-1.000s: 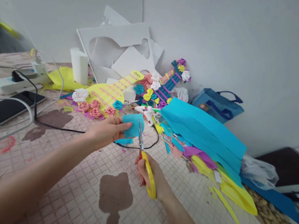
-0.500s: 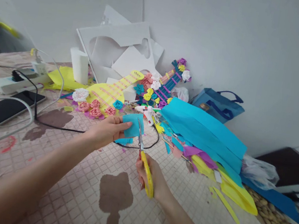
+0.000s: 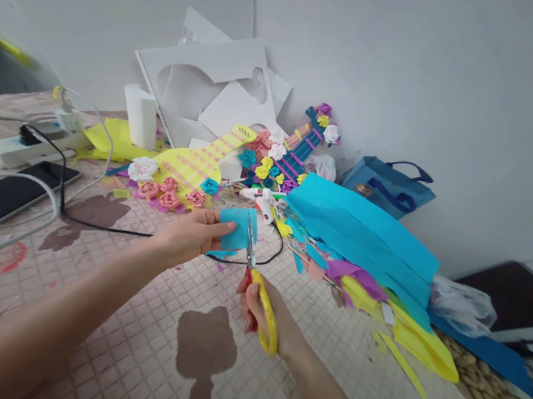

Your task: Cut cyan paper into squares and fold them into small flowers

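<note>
My left hand (image 3: 193, 234) pinches a small square of turquoise paper (image 3: 239, 229) and holds it up over the tiled floor. My right hand (image 3: 268, 318) grips yellow-handled scissors (image 3: 260, 286), whose blades point up into the right edge of that paper. Both hands are closed on what they hold. A black cable (image 3: 105, 226) runs along the floor just behind the paper.
Paper guitars trimmed with paper flowers (image 3: 190, 170) lie behind. A white glue gun (image 3: 260, 198) lies beside them. To the right lie turquoise sheets (image 3: 367, 232), yellow strips (image 3: 417, 348) and a blue bag (image 3: 390, 185). A phone (image 3: 5, 190) and power strip (image 3: 27, 145) lie at left. White cut boards (image 3: 213, 90) lean on the wall.
The scissors have shifted slightly along the paper's right edge, and my left hand has turned the paper a little. Everything else stays where it was.
</note>
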### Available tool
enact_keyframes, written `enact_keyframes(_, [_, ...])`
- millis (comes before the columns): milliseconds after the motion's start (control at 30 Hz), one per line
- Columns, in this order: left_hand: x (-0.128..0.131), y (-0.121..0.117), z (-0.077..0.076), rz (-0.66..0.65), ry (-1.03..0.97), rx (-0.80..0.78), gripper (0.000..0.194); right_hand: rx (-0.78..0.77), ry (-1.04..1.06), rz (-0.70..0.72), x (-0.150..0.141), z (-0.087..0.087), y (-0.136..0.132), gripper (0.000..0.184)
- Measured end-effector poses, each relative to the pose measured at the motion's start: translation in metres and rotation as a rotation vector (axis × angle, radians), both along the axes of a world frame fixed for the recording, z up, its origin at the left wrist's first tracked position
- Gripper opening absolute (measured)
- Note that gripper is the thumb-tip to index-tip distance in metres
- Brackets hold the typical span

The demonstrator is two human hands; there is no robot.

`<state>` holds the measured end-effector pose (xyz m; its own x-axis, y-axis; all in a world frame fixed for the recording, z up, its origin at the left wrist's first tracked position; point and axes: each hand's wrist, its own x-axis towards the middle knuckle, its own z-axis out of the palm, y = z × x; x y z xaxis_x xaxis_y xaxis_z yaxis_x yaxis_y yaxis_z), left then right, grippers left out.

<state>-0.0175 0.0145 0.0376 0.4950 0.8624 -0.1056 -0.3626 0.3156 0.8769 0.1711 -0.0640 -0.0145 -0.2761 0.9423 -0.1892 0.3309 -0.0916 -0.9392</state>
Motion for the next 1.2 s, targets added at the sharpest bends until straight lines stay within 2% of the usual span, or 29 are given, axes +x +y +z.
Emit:
enact_keyframes(167, [0.002,-0.002,-0.001,-0.026,0.023,-0.013,0.016,0.035,-0.008,-0.001,0.001,-0.002,0.001,0.065])
enact_keyframes(367, [0.005,-0.003,-0.003,-0.04,0.024,-0.012,0.012,0.006,-0.007,-0.047,-0.001,0.0,0.001,0.068])
enact_keyframes(567, [0.005,-0.001,-0.005,-0.034,0.025,0.006,0.014,0.008,0.015,-0.05,-0.003,0.003,0.002,0.062])
enact_keyframes(1000, [0.006,0.002,-0.008,-0.036,0.027,0.017,0.015,-0.088,0.043,-0.111,-0.009,0.009,0.002,0.064])
enact_keyframes(1200, [0.006,0.005,-0.015,-0.042,0.03,0.015,0.016,-0.098,0.03,-0.128,-0.009,-0.003,0.004,0.061])
